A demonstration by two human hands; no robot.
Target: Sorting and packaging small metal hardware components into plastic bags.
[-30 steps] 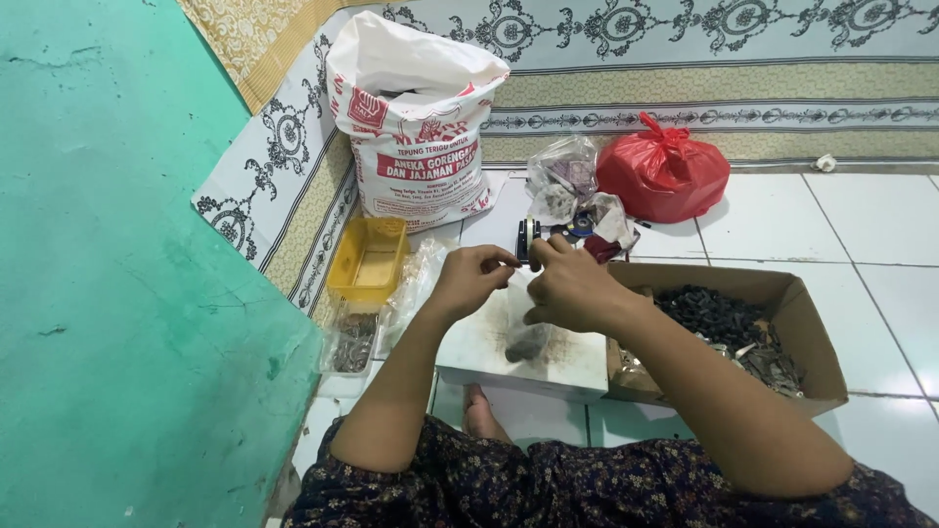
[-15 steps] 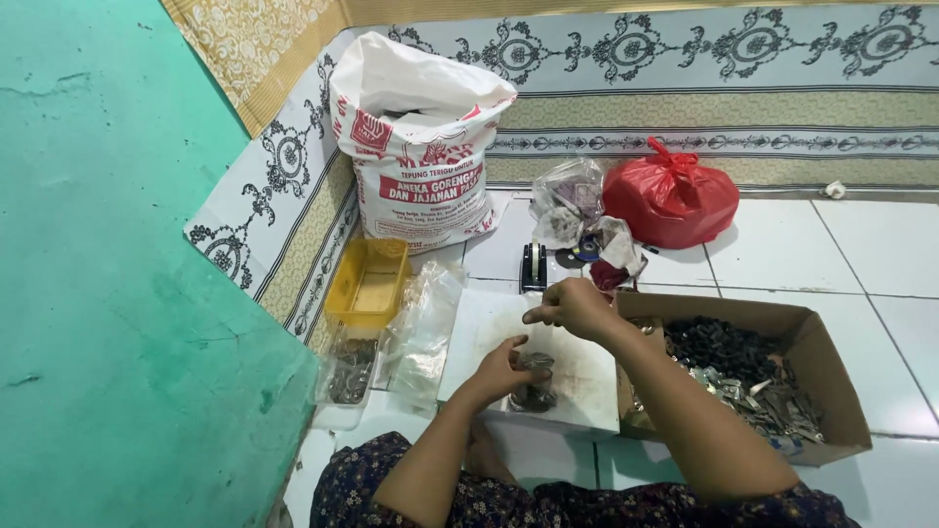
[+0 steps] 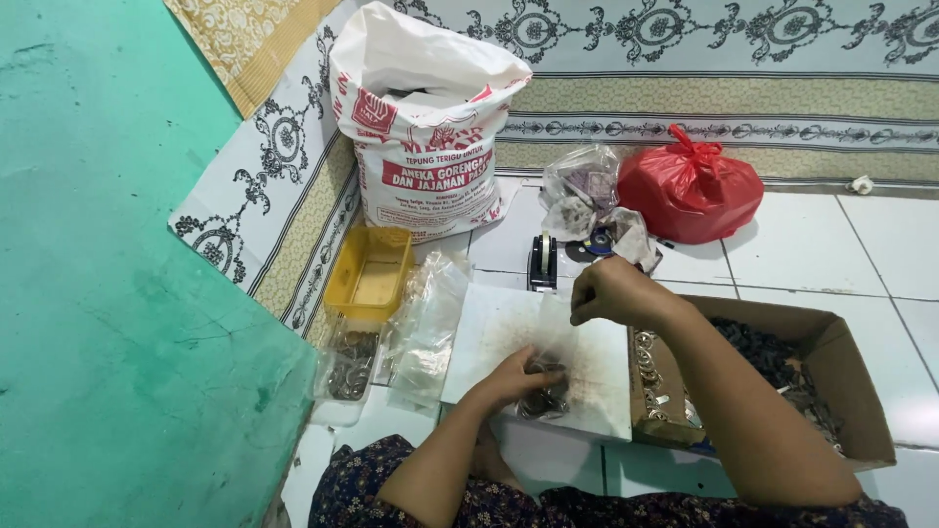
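Note:
My left hand point(image 3: 511, 379) cups the bottom of a small clear plastic bag point(image 3: 550, 391) filled with dark metal pieces, resting on a white board point(image 3: 509, 328) on the floor. My right hand point(image 3: 611, 291) pinches the top of that same bag above the board. A cardboard box point(image 3: 841, 352) with several dark and shiny metal pieces sits just right of the board, under my right forearm.
A black tape dispenser point(image 3: 543, 262) stands behind the board. A yellow tray point(image 3: 370, 274), a clear tub of small parts point(image 3: 349, 360) and a pile of clear bags point(image 3: 425, 328) lie to the left. A large white sack point(image 3: 425, 127), a red bag point(image 3: 690, 191) and a clear bag point(image 3: 582, 191) sit by the wall.
My hands came down from in front of the tape dispenser to the white board. My left hand now holds the filled bag's bottom while my right grips its top.

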